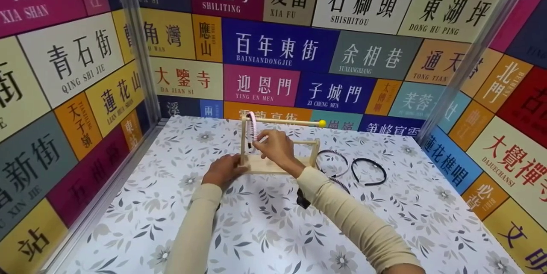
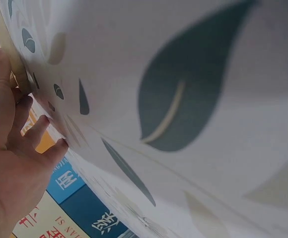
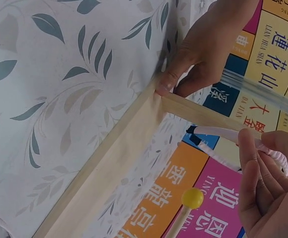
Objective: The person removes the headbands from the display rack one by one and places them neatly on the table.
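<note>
A small wooden rack [image 1: 265, 166] stands on the table, its upper rod tipped with a yellow ball [image 1: 322, 123]. My left hand [image 1: 222, 169] grips the left corner of its base; in the right wrist view the thumb of that left hand [image 3: 198, 59] presses on the wood. With thumb and fingers, my right hand [image 1: 277, 148] pinches a pale pink toothed headband [image 1: 252, 126] near the rack's left post. In the right wrist view, the headband's dark tips [image 3: 191, 130] point away from the right hand [image 3: 268, 193]. Whether the rod passes through the headband is partly hidden.
Right of the rack lie a purplish toothed headband [image 1: 333, 152] and a black headband [image 1: 364, 159]. Another dark headband [image 1: 342, 184] is partly covered by the right sleeve [image 1: 354, 214]. A leaf-patterned cloth [image 1: 265, 240] covers the table, with sign-printed walls [image 1: 273, 47] around it.
</note>
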`<state>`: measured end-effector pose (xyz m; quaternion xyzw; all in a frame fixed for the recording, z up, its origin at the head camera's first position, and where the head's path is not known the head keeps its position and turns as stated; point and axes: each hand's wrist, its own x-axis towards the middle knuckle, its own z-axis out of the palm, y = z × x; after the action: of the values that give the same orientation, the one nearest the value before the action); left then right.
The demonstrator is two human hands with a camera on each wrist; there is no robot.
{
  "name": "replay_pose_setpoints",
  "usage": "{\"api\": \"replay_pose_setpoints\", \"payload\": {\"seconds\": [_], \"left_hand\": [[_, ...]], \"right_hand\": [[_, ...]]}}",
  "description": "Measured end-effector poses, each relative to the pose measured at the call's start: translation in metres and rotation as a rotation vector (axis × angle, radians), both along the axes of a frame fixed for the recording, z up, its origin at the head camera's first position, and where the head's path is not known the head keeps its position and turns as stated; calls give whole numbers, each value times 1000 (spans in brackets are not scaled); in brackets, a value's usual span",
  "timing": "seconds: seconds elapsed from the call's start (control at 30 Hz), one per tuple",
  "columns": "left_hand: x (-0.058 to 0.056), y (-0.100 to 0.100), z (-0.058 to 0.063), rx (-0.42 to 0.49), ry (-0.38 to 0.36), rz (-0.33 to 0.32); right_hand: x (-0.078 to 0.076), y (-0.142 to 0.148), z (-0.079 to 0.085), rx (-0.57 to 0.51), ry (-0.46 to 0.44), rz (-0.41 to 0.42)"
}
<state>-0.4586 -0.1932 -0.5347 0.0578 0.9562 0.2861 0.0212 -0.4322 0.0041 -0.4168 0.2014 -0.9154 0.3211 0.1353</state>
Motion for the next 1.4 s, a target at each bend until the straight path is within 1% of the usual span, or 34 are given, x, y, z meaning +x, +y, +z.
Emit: {"api": "replay_pose_setpoints", "payload": {"seconds": [0.13, 0.37, 0.5, 0.67, 0.8, 1.03, 1.2, 1.37, 1.4], "left_hand": [[0, 3, 1, -2, -18, -2], [0, 5, 4, -7, 11, -36], [-1, 5, 5, -2, -19, -24], [-2, 4, 3, 22, -34, -19], [-1, 2, 2, 17, -29, -20], [3, 1, 5, 10, -26, -19], [6, 0, 6, 4, -7, -41], [5, 0, 5, -19, 11, -66], [4, 0, 4, -15, 5, -64]], "right_hand": [[0, 6, 1, 3, 15, -9], [0, 17, 5, 0, 48, -31], [0, 26, 8, -13, 47, -42], [-1, 37, 13, -39, 32, -49], [-1, 46, 17, -56, 33, -49], [-1, 62, 23, -88, 42, -86], [-1, 76, 28, -105, 26, -100], [0, 92, 32, -116, 32, -114], [0, 95, 33, -116, 37, -117]]}}
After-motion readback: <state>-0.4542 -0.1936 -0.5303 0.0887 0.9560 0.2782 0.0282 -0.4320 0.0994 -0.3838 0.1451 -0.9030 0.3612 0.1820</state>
